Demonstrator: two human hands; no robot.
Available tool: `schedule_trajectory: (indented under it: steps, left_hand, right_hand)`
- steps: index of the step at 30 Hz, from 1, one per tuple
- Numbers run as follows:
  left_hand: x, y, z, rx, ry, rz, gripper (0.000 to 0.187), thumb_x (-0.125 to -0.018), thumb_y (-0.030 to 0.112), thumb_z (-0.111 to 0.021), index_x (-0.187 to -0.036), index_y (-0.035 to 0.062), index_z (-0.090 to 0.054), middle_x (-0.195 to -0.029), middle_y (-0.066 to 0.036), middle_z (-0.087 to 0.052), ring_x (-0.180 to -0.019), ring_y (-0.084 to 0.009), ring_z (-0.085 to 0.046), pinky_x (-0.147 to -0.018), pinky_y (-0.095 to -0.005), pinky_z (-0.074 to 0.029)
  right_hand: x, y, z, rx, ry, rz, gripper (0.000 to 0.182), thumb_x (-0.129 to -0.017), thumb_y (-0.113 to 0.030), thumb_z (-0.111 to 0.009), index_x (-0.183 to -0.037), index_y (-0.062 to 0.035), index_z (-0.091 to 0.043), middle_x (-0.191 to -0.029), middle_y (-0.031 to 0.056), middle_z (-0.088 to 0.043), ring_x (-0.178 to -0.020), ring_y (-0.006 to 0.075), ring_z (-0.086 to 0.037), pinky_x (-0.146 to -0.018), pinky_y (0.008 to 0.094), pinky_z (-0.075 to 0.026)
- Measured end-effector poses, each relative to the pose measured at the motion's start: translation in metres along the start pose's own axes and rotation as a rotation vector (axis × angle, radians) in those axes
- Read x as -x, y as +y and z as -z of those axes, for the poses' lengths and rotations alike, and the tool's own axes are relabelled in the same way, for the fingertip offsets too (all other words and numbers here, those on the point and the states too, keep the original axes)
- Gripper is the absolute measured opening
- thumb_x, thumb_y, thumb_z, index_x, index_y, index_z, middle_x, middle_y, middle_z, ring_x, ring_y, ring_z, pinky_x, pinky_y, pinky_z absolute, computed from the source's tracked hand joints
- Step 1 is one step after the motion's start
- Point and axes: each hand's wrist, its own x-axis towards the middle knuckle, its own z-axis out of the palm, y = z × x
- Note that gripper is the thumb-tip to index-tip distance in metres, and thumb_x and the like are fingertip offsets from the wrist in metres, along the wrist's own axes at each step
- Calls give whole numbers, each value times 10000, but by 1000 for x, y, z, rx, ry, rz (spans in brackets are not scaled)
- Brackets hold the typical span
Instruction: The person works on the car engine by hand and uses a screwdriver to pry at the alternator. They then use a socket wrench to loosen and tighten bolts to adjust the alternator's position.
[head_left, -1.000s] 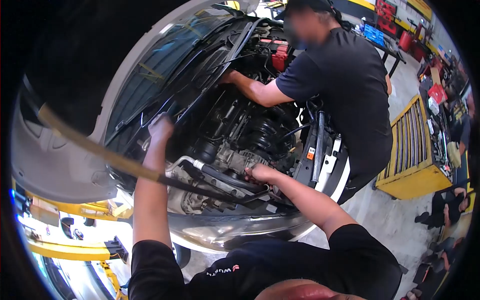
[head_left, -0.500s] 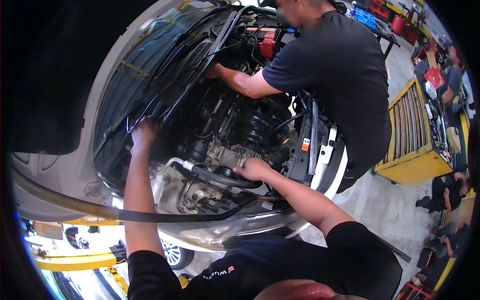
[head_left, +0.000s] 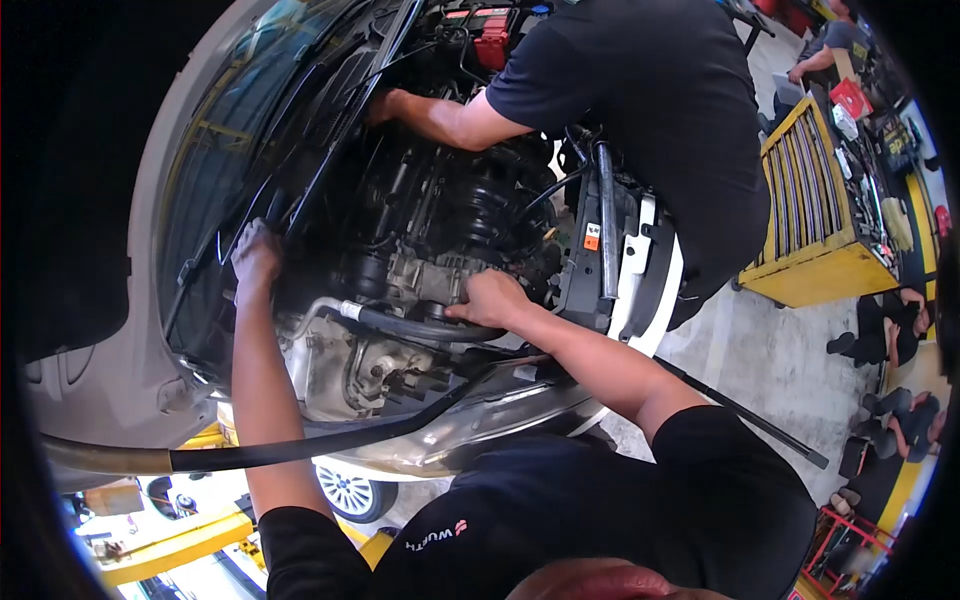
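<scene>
My left hand (head_left: 257,255) is at the rear edge of the engine bay, by the dark cowl (head_left: 318,165) below the windshield. Its fingers are curled around something dark that I cannot make out. Over the front of the engine (head_left: 415,275), my right hand (head_left: 490,300) is closed, thumb pointing left, against a metal part; what the fingers grip is hidden. Just below it runs a thick black hose (head_left: 420,328) joined to a silver pipe (head_left: 325,304). A co-worker's hand (head_left: 382,106) reaches into the bay farther up, near the cowl.
A co-worker in a dark shirt (head_left: 640,130) leans over the bay from the right. A long dark strut (head_left: 320,453) crosses in front of my left forearm. The red-covered battery (head_left: 491,45) is at the top. A yellow tool cart (head_left: 815,270) stands right, with other people beyond.
My view has shifted, so the car sits higher and farther left. The co-worker leans further in, head now out of view. Both my hands stay at about the same places on the car.
</scene>
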Motion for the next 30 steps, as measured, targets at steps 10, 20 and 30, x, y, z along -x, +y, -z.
schedule_trajectory:
  steps: [10, 20, 30]
  left_hand:
    - [41, -12, -11, 235, 528, -237, 297, -911, 199, -637, -1194, 108, -644, -1028, -133, -708, -979, -342, -671, -818, -473, -513]
    - [117, -31, 39, 559, 589, -5, 271, -903, 182, -678, -1133, 39, -686, -1016, -166, -722, -948, -363, -690, -818, -416, -546]
    - [189, -17, 105, 992, 949, 130, 265, -950, 123, -668, -1199, 36, -698, -992, -110, -753, -874, -131, -708, -788, -279, -544]
  right_hand:
    - [-28, 20, -20, -118, -119, -7, 565, -930, -577, -589, -962, -35, -747, -968, 242, -715, -974, 424, -674, -846, 478, -524]
    - [-48, 41, -45, -210, -58, 147, 549, -1015, -476, -514, -876, 13, -722, -761, 183, -678, -749, 275, -656, -735, 410, -489]
    - [-29, 44, -17, -192, 179, 93, 606, -981, -540, -463, -803, -28, -733, -757, 149, -710, -767, 311, -689, -737, 407, -493]
